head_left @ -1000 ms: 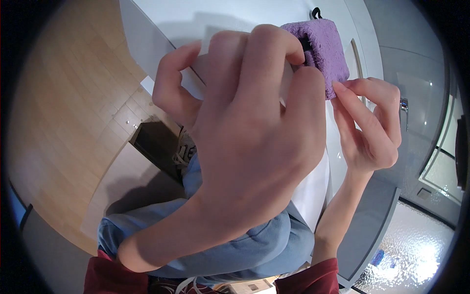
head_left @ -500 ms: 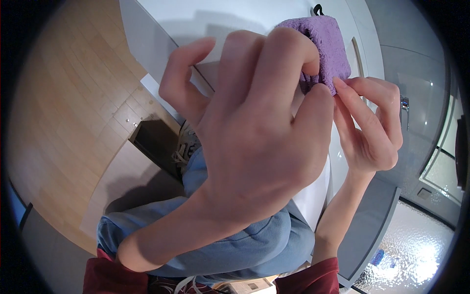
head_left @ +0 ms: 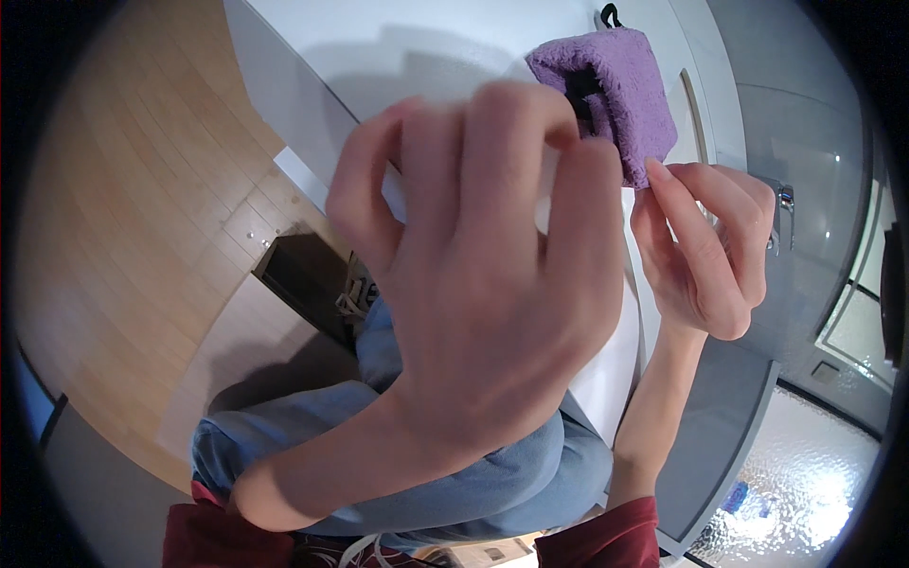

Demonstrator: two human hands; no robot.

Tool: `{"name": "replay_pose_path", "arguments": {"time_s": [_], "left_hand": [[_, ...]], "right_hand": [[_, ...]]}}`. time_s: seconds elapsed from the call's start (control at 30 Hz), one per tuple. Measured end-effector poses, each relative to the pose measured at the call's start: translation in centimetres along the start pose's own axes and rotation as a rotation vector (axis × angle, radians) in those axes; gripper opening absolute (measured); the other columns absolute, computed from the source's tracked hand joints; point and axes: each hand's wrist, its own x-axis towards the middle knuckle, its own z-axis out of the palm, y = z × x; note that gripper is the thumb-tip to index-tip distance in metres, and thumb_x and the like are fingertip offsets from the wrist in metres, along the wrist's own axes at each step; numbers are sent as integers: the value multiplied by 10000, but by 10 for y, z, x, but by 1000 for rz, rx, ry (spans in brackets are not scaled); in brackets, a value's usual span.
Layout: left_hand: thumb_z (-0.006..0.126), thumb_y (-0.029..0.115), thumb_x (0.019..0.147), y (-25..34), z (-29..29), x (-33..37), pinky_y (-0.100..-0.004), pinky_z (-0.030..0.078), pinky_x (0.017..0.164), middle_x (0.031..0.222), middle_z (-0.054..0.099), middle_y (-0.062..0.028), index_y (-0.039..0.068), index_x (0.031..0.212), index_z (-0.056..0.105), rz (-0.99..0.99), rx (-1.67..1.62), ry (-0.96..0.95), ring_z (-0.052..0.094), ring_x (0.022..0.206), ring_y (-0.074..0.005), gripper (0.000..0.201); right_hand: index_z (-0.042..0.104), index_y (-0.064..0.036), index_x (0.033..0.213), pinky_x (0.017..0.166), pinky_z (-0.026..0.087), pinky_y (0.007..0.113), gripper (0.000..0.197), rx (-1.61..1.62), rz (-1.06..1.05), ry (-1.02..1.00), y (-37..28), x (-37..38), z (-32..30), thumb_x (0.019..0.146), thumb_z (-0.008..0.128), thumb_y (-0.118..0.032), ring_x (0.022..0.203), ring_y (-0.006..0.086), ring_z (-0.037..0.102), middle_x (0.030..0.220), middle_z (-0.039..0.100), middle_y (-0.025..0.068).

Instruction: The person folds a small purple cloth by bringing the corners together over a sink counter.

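A purple fluffy towel (head_left: pixel 649 85), folded over with a dark gap in its left side, is at the top of the view. A black hanging loop (head_left: pixel 610 15) sticks up from its top edge. My right hand (head_left: pixel 710 246) pinches the lower corner of the towel between thumb and forefinger. Large in the foreground, my left hand (head_left: pixel 483 275) has its back toward me and its fingers curled. Its thumb and forefinger come together beside the towel's lower left edge; whatever is between them is hidden.
Behind the hands is a white surface (head_left: pixel 379 28) with an edge running diagonally. Below are my legs in blue jeans (head_left: pixel 492 473). A dark open box (head_left: pixel 303 279) stands on the wooden floor (head_left: pixel 123 237) at left. At right are a metal fitting (head_left: pixel 785 208) and a bright textured pane (head_left: pixel 786 492).
My left hand has drawn back a little to the left and down, uncovering more of the towel and its dark gap. My right hand keeps its pinch on the corner, slightly lower.
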Motion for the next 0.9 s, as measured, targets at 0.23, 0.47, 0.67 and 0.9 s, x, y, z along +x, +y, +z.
{"name": "replay_pose_path", "arguments": {"time_s": [0.23, 0.47, 0.67, 0.9], "left_hand": [[905, 157, 641, 10, -5, 11, -409, 305, 984, 1027, 627, 25, 158, 965, 730, -91, 9, -64, 594, 984, -195, 369], [894, 133, 651, 14, -5, 13, -386, 323, 968, 1029, 639, 27, 165, 968, 723, -99, 21, -58, 608, 972, -190, 361], [895, 114, 638, -13, 13, -5, -374, 334, 962, 1008, 647, 10, 154, 998, 699, 26, -95, 127, 621, 963, -206, 411], [860, 98, 806, -36, -72, -18, -448, 278, 1182, 1294, 613, -86, 119, 1386, 512, -116, -503, -71, 643, 1101, -366, 677]], "right_hand": [[795, 0, 951, 640, 502, 326, 423, 19, 9, -36, 5, -5, -6, 531, 820, 48, 772, 241, 636, 891, 688, 91], [784, 33, 957, 642, 498, 326, 431, 28, -9, -88, 6, -2, -18, 536, 796, 124, 773, 244, 640, 885, 697, 111], [785, 35, 956, 649, 506, 327, 424, 19, 46, -105, -6, 4, -9, 546, 815, 137, 773, 244, 645, 886, 701, 111], [752, 45, 1100, 718, 518, 341, 443, -25, 167, -81, -9, -8, -28, 662, 822, 46, 850, 268, 646, 982, 706, 144]]}}
